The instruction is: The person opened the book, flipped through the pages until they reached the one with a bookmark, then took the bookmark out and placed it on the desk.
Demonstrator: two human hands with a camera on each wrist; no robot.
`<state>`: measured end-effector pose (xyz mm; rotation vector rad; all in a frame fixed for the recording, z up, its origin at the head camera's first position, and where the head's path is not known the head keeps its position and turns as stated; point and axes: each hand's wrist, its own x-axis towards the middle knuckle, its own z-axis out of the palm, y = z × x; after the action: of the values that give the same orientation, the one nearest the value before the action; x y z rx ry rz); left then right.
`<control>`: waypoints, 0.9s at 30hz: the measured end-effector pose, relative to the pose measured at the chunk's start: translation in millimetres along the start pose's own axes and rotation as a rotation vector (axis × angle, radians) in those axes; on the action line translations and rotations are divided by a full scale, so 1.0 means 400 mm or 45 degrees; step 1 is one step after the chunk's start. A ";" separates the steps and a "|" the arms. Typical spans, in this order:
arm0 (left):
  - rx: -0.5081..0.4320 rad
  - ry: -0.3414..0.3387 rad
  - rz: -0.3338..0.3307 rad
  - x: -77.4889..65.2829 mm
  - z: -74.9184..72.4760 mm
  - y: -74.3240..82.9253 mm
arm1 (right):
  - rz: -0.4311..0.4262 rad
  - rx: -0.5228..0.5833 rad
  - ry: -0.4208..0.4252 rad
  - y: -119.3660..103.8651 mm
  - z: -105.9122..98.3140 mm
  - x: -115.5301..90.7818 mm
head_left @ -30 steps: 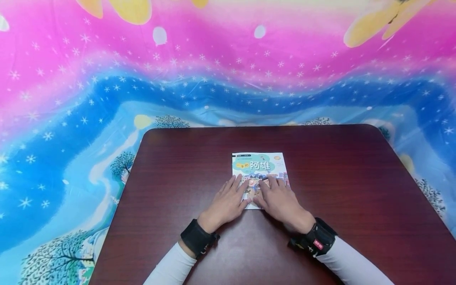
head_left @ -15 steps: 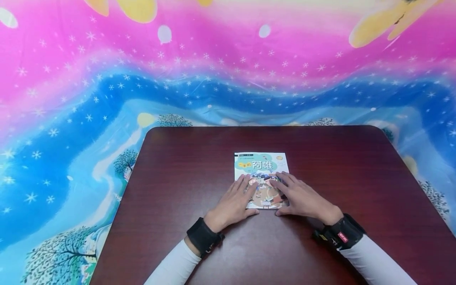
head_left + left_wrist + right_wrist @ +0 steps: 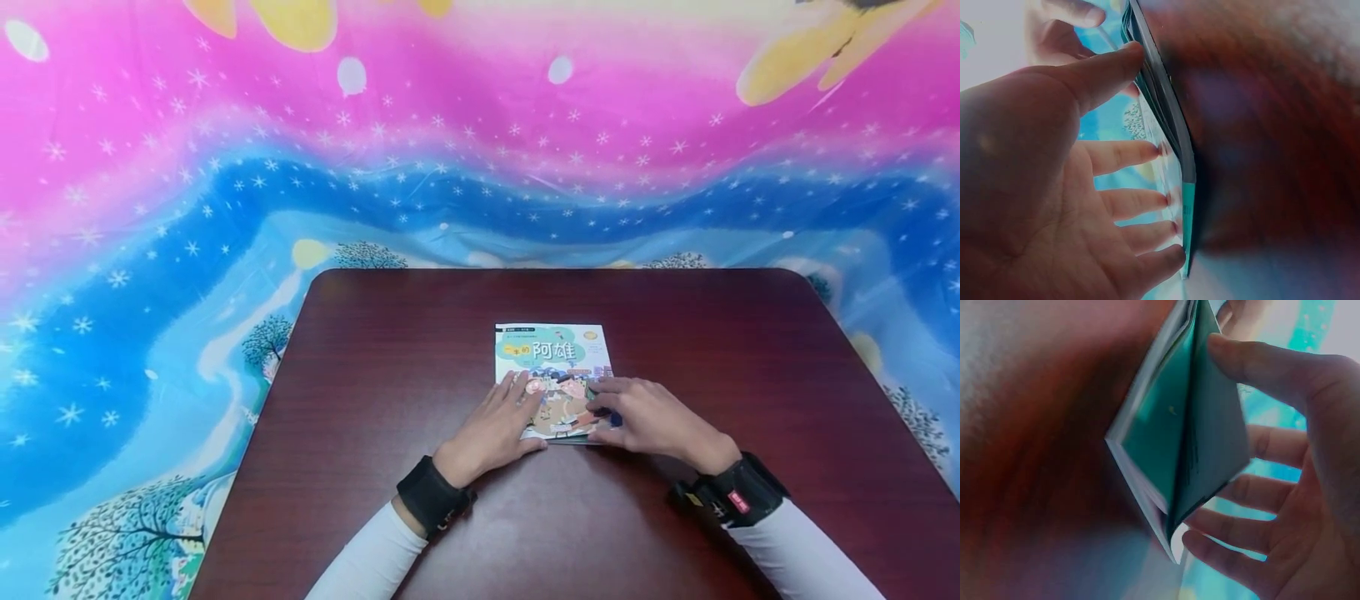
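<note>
A thin picture book with a white, colourfully illustrated cover lies on the dark wooden table. My left hand rests its extended fingertips on the cover's left side, the thumb at the near edge. At the right side, my right hand pinches the front cover between thumb and fingers. In the right wrist view this cover stands partly lifted, and a teal page shows beneath it. The left wrist view shows the book's spine side against the table, with the left fingers touching the cover.
The reddish-brown table has rounded far corners. Behind and around it hangs a pink and blue cloth printed with snowflakes and trees. Black wrist straps sit over white sleeves.
My right hand has moved from the cover's middle out to its right edge, and the cover has lifted there. The left hand stays nearly in place on the book.
</note>
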<state>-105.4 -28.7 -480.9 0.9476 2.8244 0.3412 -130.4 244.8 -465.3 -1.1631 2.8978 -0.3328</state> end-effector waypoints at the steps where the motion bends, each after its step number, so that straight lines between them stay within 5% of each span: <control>1: -0.002 -0.002 0.001 0.001 0.000 0.000 | -0.013 0.006 0.005 0.001 -0.004 0.001; 12: 0.010 0.024 0.017 0.008 -0.002 -0.001 | -0.040 0.069 -0.075 0.004 -0.046 0.007; 27: -0.010 -0.012 -0.038 0.011 -0.002 0.004 | 0.029 0.104 0.374 0.012 -0.058 0.012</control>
<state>-108.2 -24.8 -480.2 0.9026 2.8235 0.3434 -138.9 249.5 -443.2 -1.1575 3.1026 -0.6686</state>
